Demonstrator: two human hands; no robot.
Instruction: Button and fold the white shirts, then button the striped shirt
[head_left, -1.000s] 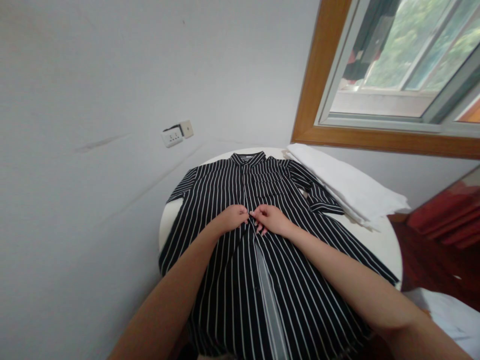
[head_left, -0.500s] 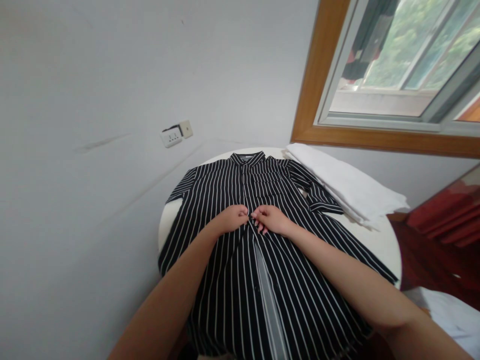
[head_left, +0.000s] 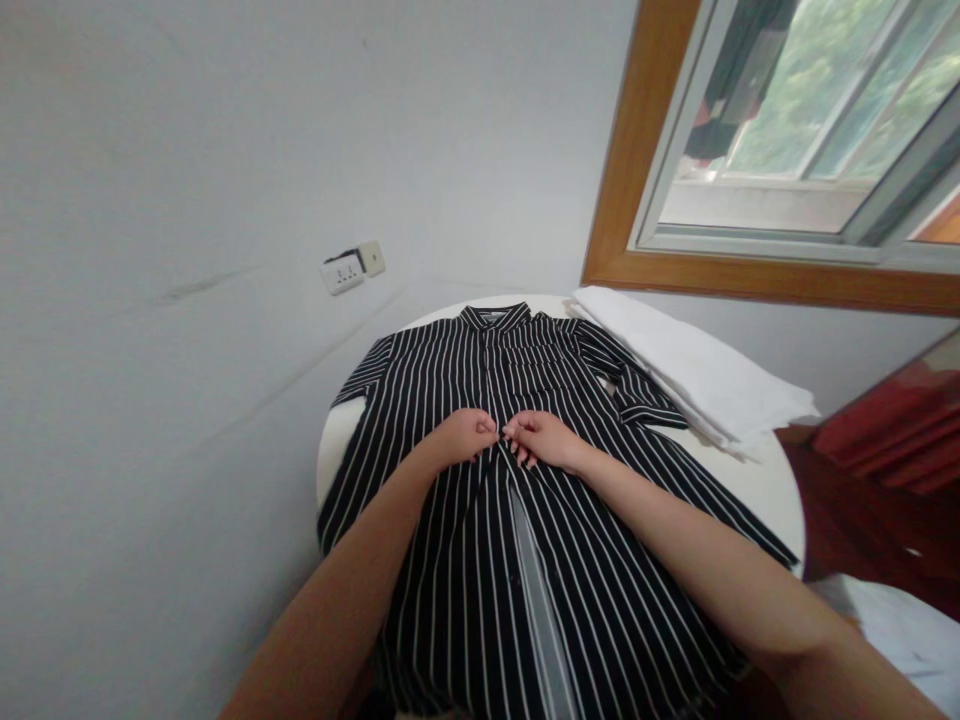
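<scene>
A black shirt with white stripes (head_left: 442, 520) lies face up, its collar at the far side and its hem hanging over the near edge of a round white table (head_left: 772, 500). Above the hands the front is closed; below them it parts in a narrow gap that shows a grey inside. At the middle of the front, my left hand (head_left: 466, 436) pinches one edge of the placket. Close beside it, my right hand (head_left: 541, 440) pinches the other edge, fingertips nearly touching the left ones. Any button between the fingertips is too small to make out.
Folded white cloth (head_left: 690, 365) lies on the table's far right, partly by the shirt's sleeve. A wall with a socket (head_left: 343, 274) stands close on the left and behind. A wood-framed window (head_left: 750, 275) is at upper right, and more white fabric (head_left: 900, 630) at lower right.
Both hands stay at the same spot on the shirt front, with only very slight finger movement. The shirt lies as before.
</scene>
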